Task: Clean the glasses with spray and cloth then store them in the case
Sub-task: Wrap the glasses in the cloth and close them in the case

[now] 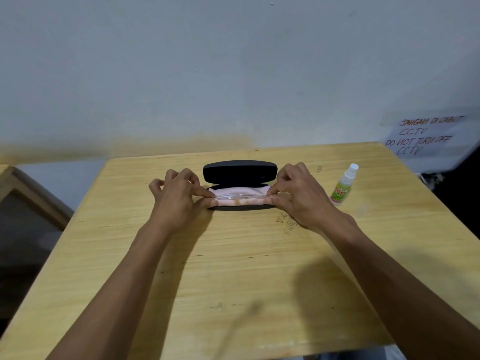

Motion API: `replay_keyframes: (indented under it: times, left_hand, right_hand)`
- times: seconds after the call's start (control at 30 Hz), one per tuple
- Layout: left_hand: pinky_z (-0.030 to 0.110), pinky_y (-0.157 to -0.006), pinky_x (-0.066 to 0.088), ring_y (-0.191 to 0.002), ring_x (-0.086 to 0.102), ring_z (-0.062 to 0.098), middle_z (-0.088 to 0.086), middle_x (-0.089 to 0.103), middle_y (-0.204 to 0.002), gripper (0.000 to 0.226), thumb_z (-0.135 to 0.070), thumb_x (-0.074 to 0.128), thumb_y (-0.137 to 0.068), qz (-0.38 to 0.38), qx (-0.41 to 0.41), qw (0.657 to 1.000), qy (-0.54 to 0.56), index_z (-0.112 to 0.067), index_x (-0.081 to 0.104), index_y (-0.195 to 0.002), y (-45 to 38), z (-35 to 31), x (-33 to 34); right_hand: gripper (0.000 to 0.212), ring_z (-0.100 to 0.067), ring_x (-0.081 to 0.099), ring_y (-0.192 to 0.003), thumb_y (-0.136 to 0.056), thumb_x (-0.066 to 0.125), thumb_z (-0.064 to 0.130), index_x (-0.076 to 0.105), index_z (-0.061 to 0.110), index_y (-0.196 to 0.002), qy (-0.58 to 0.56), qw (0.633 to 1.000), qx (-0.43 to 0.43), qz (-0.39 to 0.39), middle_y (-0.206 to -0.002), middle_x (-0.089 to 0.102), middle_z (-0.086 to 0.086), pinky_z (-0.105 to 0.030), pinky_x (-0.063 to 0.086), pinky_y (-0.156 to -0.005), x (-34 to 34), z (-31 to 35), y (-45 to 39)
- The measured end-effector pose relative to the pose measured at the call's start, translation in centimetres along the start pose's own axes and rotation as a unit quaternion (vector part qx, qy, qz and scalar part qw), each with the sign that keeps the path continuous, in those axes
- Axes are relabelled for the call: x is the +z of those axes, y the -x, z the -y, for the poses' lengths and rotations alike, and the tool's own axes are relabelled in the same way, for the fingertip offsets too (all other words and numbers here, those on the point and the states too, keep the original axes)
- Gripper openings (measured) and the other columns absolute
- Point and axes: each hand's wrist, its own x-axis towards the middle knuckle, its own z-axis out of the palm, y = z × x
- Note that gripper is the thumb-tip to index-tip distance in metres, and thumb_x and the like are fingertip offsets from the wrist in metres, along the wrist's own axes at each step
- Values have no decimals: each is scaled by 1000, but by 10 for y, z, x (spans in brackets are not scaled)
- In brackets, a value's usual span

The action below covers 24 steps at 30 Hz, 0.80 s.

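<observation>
Case: black oval hard-shell glasses case (pixel 240 172) lies open at the far middle of the pale wooden table (pixel 233 268), lid raised.
Glasses: clear-framed glasses (pixel 240 196) sit in the case on a pink cloth (pixel 240 201).
Left hand (pixel 179 196): pinching the glasses' left end.
Right hand (pixel 298 196): pinching the right end.
Spray: small white bottle with green label (pixel 343 187) stands right of the case, apart.

A black glasses case (pixel 239 172) lies open mid-desk, lid raised at the far side. Clear-framed glasses (pixel 240 196) and a pink cloth (pixel 241 192) lie inside. A small spray bottle (pixel 344 184) stands upright to its right.
</observation>
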Motion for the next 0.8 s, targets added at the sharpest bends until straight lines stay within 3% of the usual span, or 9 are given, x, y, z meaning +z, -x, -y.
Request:
replay_keyframes:
  times: [0.2,0.4,0.6,0.67,0.73,0.8]
  left_hand:
    - [33,-84,14,-107,34,10,-15,52,-103,19,-57,69,-78,44,-29,998,27,-45,76,-91,-3,-1,-1]
    - [33,-85,14,-111,36,12,-15,53,-103,12,-50,65,-85,43,-51,997,40,-45,75,-89,1,-3,1]
    - [33,-84,14,-111,35,13,-15,51,-102,18,-53,66,-83,38,-70,996,46,-44,75,-96,4,-4,4]
    - [32,-83,15,-111,38,12,-14,55,-102,26,-55,66,-81,18,-62,996,67,-41,75,-102,7,-3,5]
    - [31,-82,15,-111,40,13,-13,58,-103,33,-57,68,-78,-4,-51,995,87,-41,74,-106,12,-2,4]
    - [29,-81,15,-111,42,12,-12,60,-102,32,-56,71,-76,-24,-58,991,115,-40,74,-104,16,-2,1]
  right_hand:
    - [26,-12,38,-96,-86,71,44,79,25,-102,-8,1000,29,9,-91,47,11,-30,34,-73,-2,4,0]
    - [25,-13,38,-98,-93,63,42,77,28,-108,-5,999,31,23,-95,50,9,-37,44,-77,1,3,5]
    - [28,-10,39,-96,-90,68,39,76,24,-112,-54,997,48,-8,-93,48,12,-36,45,-71,4,3,9]
    - [32,-3,36,-93,-90,68,39,75,22,-116,-66,996,60,-20,-95,50,12,-30,45,-72,5,4,11]
    - [36,3,36,-90,-90,69,39,73,20,-120,-85,993,78,-32,-97,54,10,-14,37,-73,6,5,15]
    - [35,-2,42,-94,-90,70,36,73,18,-119,-95,990,91,-50,-98,57,7,-10,34,-75,3,5,18]
